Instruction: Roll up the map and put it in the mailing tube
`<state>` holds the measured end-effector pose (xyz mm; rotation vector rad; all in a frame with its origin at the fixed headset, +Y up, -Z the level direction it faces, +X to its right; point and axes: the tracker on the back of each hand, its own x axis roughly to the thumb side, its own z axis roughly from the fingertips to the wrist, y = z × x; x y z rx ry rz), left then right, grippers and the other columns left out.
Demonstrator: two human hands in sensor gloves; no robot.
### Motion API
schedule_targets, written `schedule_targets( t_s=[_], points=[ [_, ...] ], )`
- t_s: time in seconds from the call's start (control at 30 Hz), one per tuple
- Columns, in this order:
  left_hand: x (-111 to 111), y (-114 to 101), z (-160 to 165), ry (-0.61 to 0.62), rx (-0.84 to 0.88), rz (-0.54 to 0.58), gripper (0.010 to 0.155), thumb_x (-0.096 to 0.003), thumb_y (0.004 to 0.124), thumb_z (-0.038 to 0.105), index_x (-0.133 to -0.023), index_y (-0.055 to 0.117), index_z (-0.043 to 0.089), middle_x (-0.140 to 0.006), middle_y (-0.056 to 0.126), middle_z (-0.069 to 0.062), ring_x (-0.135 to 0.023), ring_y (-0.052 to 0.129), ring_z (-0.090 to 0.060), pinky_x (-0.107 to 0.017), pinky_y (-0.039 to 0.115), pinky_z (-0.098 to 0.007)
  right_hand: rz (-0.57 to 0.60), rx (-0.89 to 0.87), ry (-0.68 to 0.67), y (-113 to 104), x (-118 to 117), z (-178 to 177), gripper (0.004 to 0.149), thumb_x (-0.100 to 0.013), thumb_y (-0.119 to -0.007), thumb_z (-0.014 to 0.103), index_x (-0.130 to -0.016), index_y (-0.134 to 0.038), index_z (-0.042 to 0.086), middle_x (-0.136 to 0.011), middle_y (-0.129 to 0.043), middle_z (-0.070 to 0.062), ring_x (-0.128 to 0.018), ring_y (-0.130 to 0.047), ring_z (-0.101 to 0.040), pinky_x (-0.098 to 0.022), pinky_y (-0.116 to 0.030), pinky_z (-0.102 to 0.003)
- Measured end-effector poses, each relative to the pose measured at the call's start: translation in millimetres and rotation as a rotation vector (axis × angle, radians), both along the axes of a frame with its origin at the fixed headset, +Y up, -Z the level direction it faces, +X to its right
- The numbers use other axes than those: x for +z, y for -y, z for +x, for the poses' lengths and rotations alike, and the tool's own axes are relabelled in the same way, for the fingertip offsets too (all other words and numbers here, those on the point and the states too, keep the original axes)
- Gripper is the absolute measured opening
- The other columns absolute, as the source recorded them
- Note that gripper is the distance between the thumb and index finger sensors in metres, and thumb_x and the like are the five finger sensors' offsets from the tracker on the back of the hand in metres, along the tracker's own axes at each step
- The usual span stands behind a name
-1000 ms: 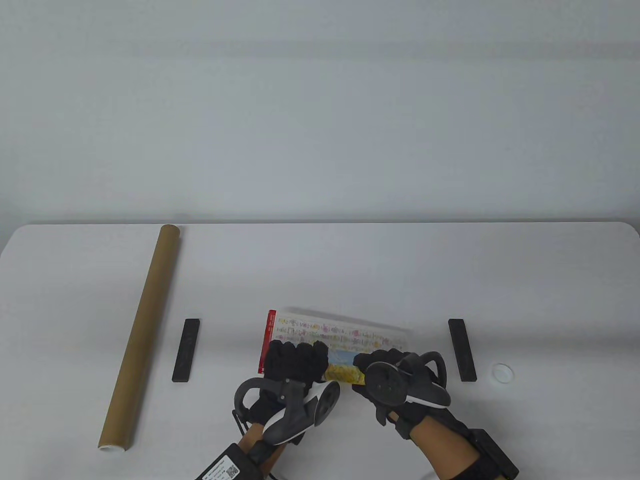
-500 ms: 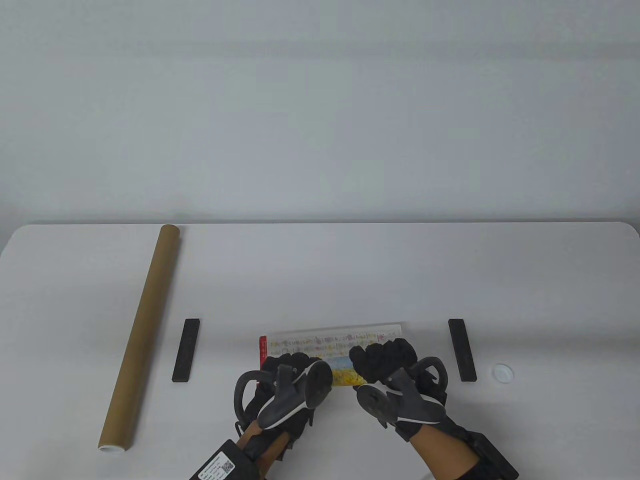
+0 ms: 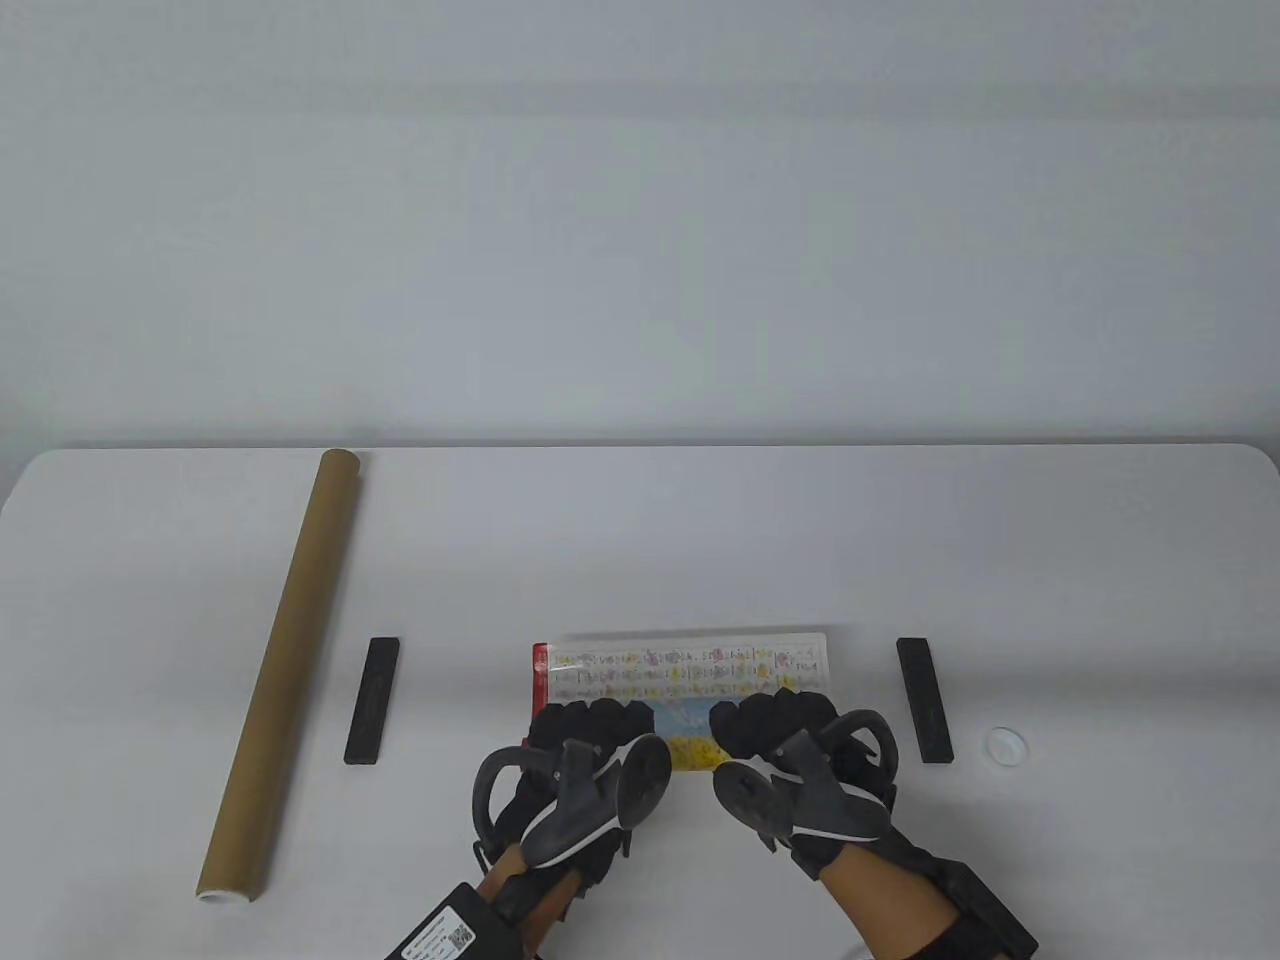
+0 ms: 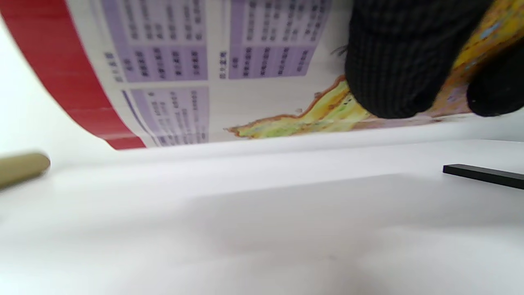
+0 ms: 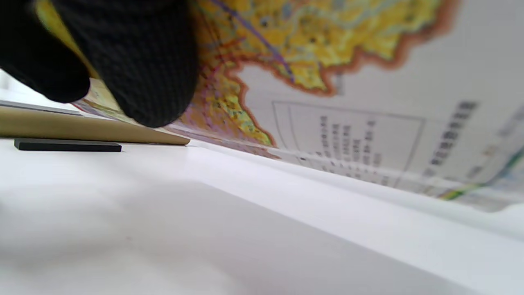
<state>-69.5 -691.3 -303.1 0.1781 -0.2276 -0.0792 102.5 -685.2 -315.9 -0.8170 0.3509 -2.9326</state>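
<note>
The map (image 3: 680, 668) lies rolled across the table's near middle, with a red band at its left end. My left hand (image 3: 590, 725) grips the roll near its left part, fingers curled over the top. My right hand (image 3: 775, 720) grips it right of the middle in the same way. In the left wrist view my fingers (image 4: 393, 65) press on the curved map (image 4: 184, 61). In the right wrist view my fingers (image 5: 139, 61) lie on the map (image 5: 368, 82). The brown mailing tube (image 3: 285, 660) lies at the left, running front to back, apart from both hands.
A black bar (image 3: 372, 700) lies left of the map and another (image 3: 923, 698) lies to its right. A small white cap (image 3: 1004, 744) sits at the far right. The tube's end (image 4: 22, 168) and a bar (image 4: 483, 175) show in the left wrist view.
The roll went from tilted to straight across the table. Both hands curled over it and then shifted it slightly away, so more of its top shows.
</note>
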Motion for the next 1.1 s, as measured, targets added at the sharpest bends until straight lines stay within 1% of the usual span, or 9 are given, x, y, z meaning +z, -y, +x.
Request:
schedule_targets(
  t_s=[0.1, 0.17, 0.23, 0.3, 0.37, 0.5, 0.73, 0.97, 1.1],
  points=[
    [4.8, -2.7, 3.2, 0.02, -0.051, 0.101, 0.062, -0.033, 0.092, 0.062, -0.09, 0.076, 0.043, -0.081, 0.088, 0.009, -0.075, 0.096, -0.018, -0.071, 0.072, -0.042, -0.099, -0.097, 0.002, 1.4, -6.1, 6.6, 0.052, -0.045, -0.093, 0.042, -0.086, -0.089, 0.01, -0.061, -0.093, -0.006, -0.044, -0.098, -0.029, -0.046, -0.08, -0.056],
    [6.8, -3.9, 4.5, 0.03, -0.082, 0.152, 0.063, -0.0311, 0.093, 0.062, -0.088, 0.077, 0.043, -0.077, 0.089, 0.01, -0.071, 0.097, -0.016, -0.07, 0.073, -0.041, -0.167, -0.156, -0.01, 3.4, -8.9, 9.9, 0.052, -0.045, -0.093, 0.041, -0.086, -0.089, 0.01, -0.061, -0.093, -0.006, -0.044, -0.098, -0.029, -0.046, -0.079, -0.057],
    [8.0, -5.1, 5.0, 0.031, -0.106, 0.191, 0.06, -0.0286, 0.094, 0.064, -0.083, 0.081, 0.043, -0.07, 0.092, 0.011, -0.063, 0.099, -0.014, -0.067, 0.076, -0.039, -0.194, -0.183, -0.028, 5.5, -10.5, 11.1, 0.052, -0.045, -0.093, 0.041, -0.086, -0.089, 0.009, -0.061, -0.093, -0.006, -0.044, -0.098, -0.029, -0.047, -0.079, -0.057],
    [7.8, -6.1, 5.0, 0.027, -0.113, 0.186, 0.057, -0.0275, 0.094, 0.065, -0.079, 0.083, 0.043, -0.066, 0.093, 0.011, -0.058, 0.1, -0.013, -0.064, 0.077, -0.038, -0.209, -0.19, -0.034, 6.6, -11.1, 11.3, 0.053, -0.045, -0.093, 0.041, -0.087, -0.088, 0.009, -0.062, -0.093, -0.007, -0.046, -0.097, -0.03, -0.047, -0.078, -0.057],
    [7.1, -6.0, 4.8, 0.022, -0.11, 0.18, 0.054, -0.0276, 0.094, 0.065, -0.076, 0.086, 0.043, -0.062, 0.094, 0.011, -0.054, 0.101, -0.012, -0.062, 0.079, -0.037, -0.192, -0.187, -0.039, 6.8, -10.2, 10.6, 0.054, -0.045, -0.093, 0.042, -0.088, -0.087, 0.01, -0.063, -0.092, -0.007, -0.048, -0.097, -0.031, -0.049, -0.077, -0.058],
    [4.5, -5.5, 4.1, 0.014, -0.096, 0.137, 0.051, -0.0279, 0.094, 0.065, -0.073, 0.088, 0.042, -0.059, 0.095, 0.011, -0.051, 0.102, -0.012, -0.06, 0.08, -0.036, -0.136, -0.152, -0.038, 6.3, -7.0, 8.8, 0.055, -0.046, -0.093, 0.042, -0.09, -0.086, 0.01, -0.067, -0.091, -0.008, -0.053, -0.096, -0.033, -0.052, -0.075, -0.059],
    [-5.6, -1.9, -2.8, -0.015, 0.044, -0.078, 0.049, -0.0293, 0.093, 0.065, -0.072, 0.089, 0.041, -0.057, 0.096, 0.01, -0.049, 0.103, -0.012, -0.059, 0.081, -0.036, 0.065, -0.001, -0.034, 0.4, 4.7, 1.7, 0.059, -0.044, -0.094, 0.042, -0.093, -0.084, 0.012, -0.074, -0.089, -0.009, -0.061, -0.094, -0.036, -0.056, -0.071, -0.061],
    [-15.5, 3.7, -12.3, -0.037, 0.165, -0.269, 0.046, -0.0304, 0.093, 0.064, -0.07, 0.09, 0.041, -0.057, 0.096, 0.01, -0.05, 0.103, -0.013, -0.059, 0.081, -0.036, 0.127, 0.054, -0.037, -1.2, 8.1, -1.0, 0.063, -0.043, -0.094, 0.044, -0.096, -0.081, 0.012, -0.078, -0.087, -0.009, -0.065, -0.093, -0.037, -0.058, -0.07, -0.062],
    [-17.9, 5.7, -14.8, -0.032, 0.188, -0.307, 0.044, -0.0307, 0.093, 0.064, -0.068, 0.091, 0.041, -0.056, 0.096, 0.01, -0.051, 0.103, -0.014, -0.06, 0.08, -0.037, 0.123, 0.06, -0.04, -0.8, 8.4, -2.6, 0.06, -0.042, -0.095, 0.044, -0.092, -0.084, 0.012, -0.071, -0.09, -0.007, -0.057, -0.096, -0.033, -0.055, -0.074, -0.059]
  ],
)
